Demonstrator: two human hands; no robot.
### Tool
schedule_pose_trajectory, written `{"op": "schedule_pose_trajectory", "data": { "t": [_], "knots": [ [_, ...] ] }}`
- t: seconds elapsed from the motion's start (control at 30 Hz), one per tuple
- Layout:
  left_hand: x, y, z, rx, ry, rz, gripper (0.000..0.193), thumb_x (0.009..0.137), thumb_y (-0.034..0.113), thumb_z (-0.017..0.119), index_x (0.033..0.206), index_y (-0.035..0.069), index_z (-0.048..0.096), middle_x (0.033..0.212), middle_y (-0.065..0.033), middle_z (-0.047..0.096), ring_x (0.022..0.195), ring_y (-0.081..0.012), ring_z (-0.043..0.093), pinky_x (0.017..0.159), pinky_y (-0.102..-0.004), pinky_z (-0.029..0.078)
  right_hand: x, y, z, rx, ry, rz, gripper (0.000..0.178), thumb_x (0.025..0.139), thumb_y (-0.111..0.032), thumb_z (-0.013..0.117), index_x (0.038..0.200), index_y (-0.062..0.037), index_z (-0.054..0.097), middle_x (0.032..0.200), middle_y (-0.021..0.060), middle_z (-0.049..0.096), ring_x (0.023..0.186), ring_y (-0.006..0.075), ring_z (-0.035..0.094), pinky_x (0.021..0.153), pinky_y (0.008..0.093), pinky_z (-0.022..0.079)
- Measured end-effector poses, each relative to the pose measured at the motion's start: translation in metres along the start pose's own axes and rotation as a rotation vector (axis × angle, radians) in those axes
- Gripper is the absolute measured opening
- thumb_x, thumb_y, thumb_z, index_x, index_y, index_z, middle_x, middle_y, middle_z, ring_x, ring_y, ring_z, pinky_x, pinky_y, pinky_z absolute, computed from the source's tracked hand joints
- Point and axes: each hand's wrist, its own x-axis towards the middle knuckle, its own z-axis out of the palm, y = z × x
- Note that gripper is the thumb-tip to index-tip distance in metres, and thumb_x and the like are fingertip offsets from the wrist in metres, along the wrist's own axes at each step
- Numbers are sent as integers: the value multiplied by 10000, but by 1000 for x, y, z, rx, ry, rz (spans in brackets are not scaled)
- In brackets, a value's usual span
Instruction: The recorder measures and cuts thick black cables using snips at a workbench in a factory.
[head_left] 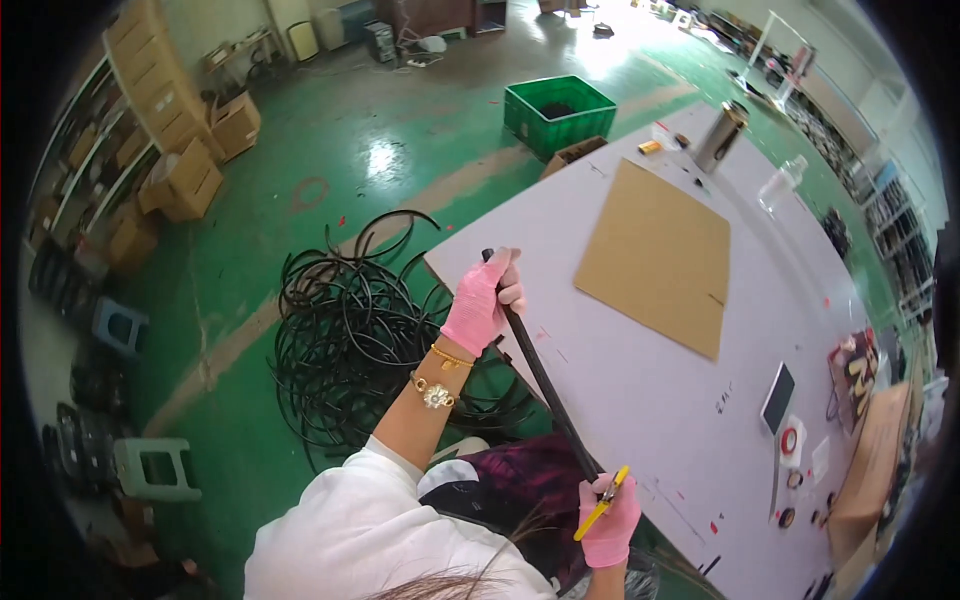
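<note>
My left hand (484, 302), in a pink glove, is closed round a black rubber tube (541, 376) near its upper end. The tube slants down to the right along the table's near edge. At its lower end my right hand (610, 520), gloved in pink too, is closed on a small yellow-handled cutting tool (601, 503). The tool's jaws are at the tube, but whether they grip it I cannot tell. A big tangle of black tubing (345, 340) lies on the floor to the left of my left forearm.
On the pale table (640, 400) lie a cardboard sheet (655, 260), a phone (778, 398) and tape rolls (790, 440). A steel flask (720, 137) and a clear bottle (783, 183) stand farther back. Beyond the table sits a green crate (560, 115); stools (157, 469) are at left.
</note>
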Motion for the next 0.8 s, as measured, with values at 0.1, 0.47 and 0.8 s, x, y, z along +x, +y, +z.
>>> {"op": "schedule_pose_trajectory", "data": {
  "t": [0.1,0.47,0.8],
  "knots": [
    [17,5,-15,340,275,325,394,905,243,628,1199,8,513,695,30,450,541,-100,447,560,-288,446,21,25,0,453,-78,444,271,772,31,712,852,-38,461,742,43,555,652,152,545,617,285,464],
    [34,2,-52,1900,-171,753,263,809,343,661,693,112,612,780,-50,584,828,-261,561,859,-396,401,97,18,29,201,-398,549,213,798,19,670,857,-62,482,716,23,532,583,88,503,508,259,422],
    [45,19,-70,1861,-32,771,366,800,366,654,558,93,616,658,-38,546,754,-248,545,774,-387,406,105,17,41,-139,-446,76,258,767,30,697,847,-60,469,711,44,527,585,142,512,587,287,457]
  ]
}}
